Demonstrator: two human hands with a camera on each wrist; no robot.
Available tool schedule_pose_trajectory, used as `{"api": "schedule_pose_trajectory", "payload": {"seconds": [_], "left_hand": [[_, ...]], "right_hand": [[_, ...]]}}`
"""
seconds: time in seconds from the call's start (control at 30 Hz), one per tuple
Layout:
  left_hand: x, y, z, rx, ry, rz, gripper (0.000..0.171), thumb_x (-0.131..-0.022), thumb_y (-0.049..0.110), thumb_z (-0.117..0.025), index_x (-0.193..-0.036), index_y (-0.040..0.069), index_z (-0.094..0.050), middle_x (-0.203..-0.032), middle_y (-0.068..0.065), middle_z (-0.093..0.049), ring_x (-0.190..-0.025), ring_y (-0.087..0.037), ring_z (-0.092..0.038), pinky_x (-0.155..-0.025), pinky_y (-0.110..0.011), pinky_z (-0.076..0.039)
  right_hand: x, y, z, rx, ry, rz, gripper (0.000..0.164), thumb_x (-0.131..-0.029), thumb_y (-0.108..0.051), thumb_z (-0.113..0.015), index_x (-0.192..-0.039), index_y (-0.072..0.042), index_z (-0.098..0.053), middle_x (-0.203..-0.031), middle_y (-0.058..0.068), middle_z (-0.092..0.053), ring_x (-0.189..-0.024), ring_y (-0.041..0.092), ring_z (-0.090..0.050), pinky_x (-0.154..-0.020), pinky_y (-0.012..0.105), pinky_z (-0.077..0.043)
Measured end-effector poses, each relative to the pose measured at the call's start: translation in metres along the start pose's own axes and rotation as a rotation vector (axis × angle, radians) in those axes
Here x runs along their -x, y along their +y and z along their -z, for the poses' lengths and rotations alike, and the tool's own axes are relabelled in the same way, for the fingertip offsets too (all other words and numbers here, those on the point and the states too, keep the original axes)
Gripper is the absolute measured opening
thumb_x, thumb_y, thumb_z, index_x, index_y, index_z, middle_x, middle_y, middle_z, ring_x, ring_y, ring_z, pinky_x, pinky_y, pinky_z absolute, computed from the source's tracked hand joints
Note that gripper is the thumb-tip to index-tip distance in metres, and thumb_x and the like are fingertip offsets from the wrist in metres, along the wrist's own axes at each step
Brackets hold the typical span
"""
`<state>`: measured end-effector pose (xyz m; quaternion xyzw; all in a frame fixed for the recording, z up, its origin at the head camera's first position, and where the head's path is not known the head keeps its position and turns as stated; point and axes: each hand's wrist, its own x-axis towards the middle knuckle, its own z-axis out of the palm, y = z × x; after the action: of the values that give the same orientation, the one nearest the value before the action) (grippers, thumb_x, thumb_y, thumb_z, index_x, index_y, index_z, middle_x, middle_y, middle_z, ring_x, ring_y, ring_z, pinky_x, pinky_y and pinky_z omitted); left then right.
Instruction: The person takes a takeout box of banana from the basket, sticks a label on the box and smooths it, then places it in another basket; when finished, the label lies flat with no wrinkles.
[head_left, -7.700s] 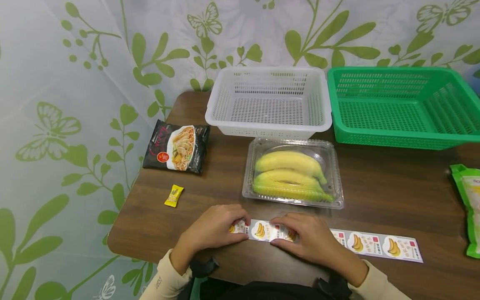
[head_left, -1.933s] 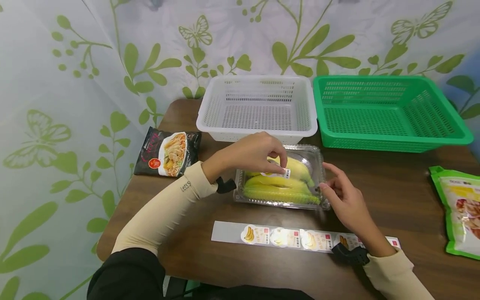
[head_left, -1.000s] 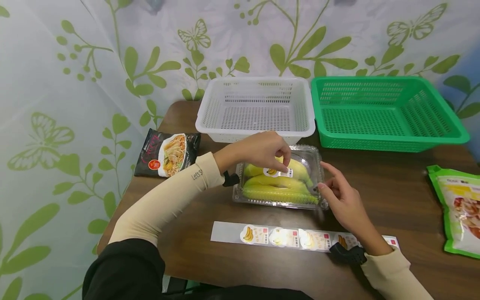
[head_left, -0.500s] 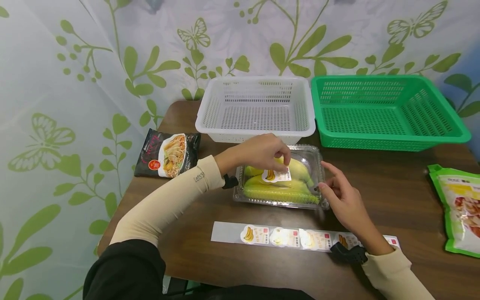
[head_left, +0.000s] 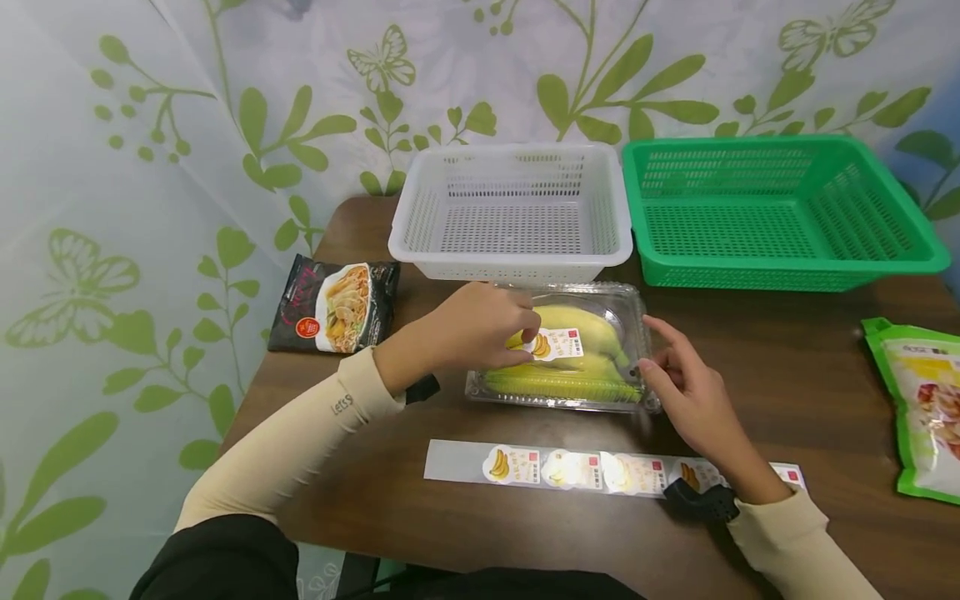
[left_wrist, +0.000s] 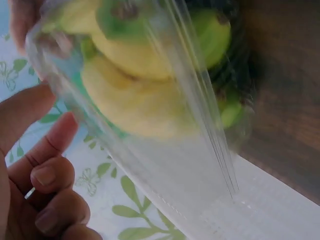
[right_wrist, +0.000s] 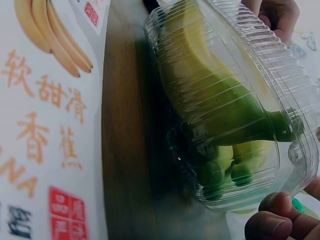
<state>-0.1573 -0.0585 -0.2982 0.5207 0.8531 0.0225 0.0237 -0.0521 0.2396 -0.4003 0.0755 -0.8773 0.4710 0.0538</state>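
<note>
Banana box: a clear, ribbed plastic clamshell box [head_left: 555,404] stands on the brown wooden table [head_left: 757,367], between the white perforated plastic basket [head_left: 517,260] and the long paper strip of banana stickers [head_left: 517,465]; yellow bananas with green ends [head_left: 587,327] show inside.
Sticker on the lid: a small white paper label with banana print [head_left: 561,343] lies on top of the box, above the fruit.
Left hand: the left hand [head_left: 483,329] is over the box's left part, fingers loosely bent, thumb apart from index, nothing pinched; whether a fingertip touches the label, I cannot tell.
Right hand: the right hand [head_left: 686,387] has thumb and index spread against the box's right edge.
Box handling: probably moderately heavy, slick, thin-walled, easily dented; best held low by both ends.
Label handling: likely featherlight, limp and tacky; best taken by an edge.
</note>
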Motion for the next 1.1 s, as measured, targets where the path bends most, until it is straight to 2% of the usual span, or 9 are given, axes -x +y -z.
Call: {"api": "schedule_pose_trajectory", "payload": {"seconds": [0.13,0.33,0.63,0.8,0.97,1.1], "left_hand": [[0.001,0.006,-0.003,-0.049,0.010,0.013,0.023,-0.093,0.042,-0.074,-0.093,0.020,-0.074,-0.094,0.004,-0.067,-0.068,-0.011,-0.058,-0.062,-0.033,-0.052],[0.001,0.007,-0.008,-0.066,0.023,0.045,0.021,-0.093,0.041,-0.073,-0.094,0.020,-0.076,-0.092,0.005,-0.067,-0.067,-0.012,-0.061,-0.062,-0.033,-0.053],[-0.005,0.007,-0.010,-0.036,0.045,0.063,0.017,-0.097,0.035,-0.068,-0.094,0.020,-0.077,-0.092,0.005,-0.069,-0.063,-0.011,-0.055,-0.058,-0.031,-0.050],[-0.005,0.008,-0.007,0.018,0.063,0.082,0.017,-0.097,0.034,-0.068,-0.097,0.020,-0.078,-0.098,0.006,-0.072,-0.070,-0.011,-0.061,-0.064,-0.032,-0.052],[0.005,0.004,-0.004,0.116,0.160,0.108,0.017,-0.097,0.032,-0.071,-0.103,0.018,-0.078,-0.105,0.005,-0.073,-0.084,-0.010,-0.066,-0.072,-0.031,-0.053],[0.020,-0.001,-0.003,0.202,0.263,0.148,0.017,-0.098,0.029,-0.071,-0.105,0.015,-0.077,-0.095,0.004,-0.070,-0.076,-0.009,-0.059,-0.066,-0.030,-0.048]], "right_hand": [[0.001,0.000,0.000,0.002,-0.009,-0.016,0.059,-0.105,-0.018,-0.059,-0.158,-0.032,-0.037,-0.089,0.006,-0.062,-0.054,0.015,-0.044,-0.049,0.031,-0.036],[0.002,-0.001,-0.001,0.011,-0.013,-0.021,0.059,-0.105,-0.019,-0.059,-0.158,-0.032,-0.037,-0.088,0.006,-0.061,-0.055,0.015,-0.044,-0.049,0.031,-0.036],[0.000,-0.002,0.001,0.017,-0.011,-0.010,0.058,-0.105,-0.018,-0.059,-0.157,-0.032,-0.038,-0.087,0.006,-0.061,-0.056,0.015,-0.044,-0.049,0.030,-0.036],[0.000,-0.002,0.000,0.017,-0.010,-0.007,0.058,-0.105,-0.018,-0.058,-0.158,-0.032,-0.037,-0.087,0.006,-0.060,-0.056,0.015,-0.044,-0.049,0.030,-0.036],[0.000,-0.002,0.001,0.015,-0.007,-0.005,0.059,-0.105,-0.018,-0.058,-0.158,-0.033,-0.037,-0.087,0.005,-0.060,-0.055,0.015,-0.043,-0.049,0.030,-0.036],[0.001,-0.002,0.002,0.012,-0.007,-0.012,0.059,-0.105,-0.019,-0.058,-0.158,-0.034,-0.036,-0.087,0.005,-0.060,-0.054,0.014,-0.042,-0.049,0.031,-0.035]]}}
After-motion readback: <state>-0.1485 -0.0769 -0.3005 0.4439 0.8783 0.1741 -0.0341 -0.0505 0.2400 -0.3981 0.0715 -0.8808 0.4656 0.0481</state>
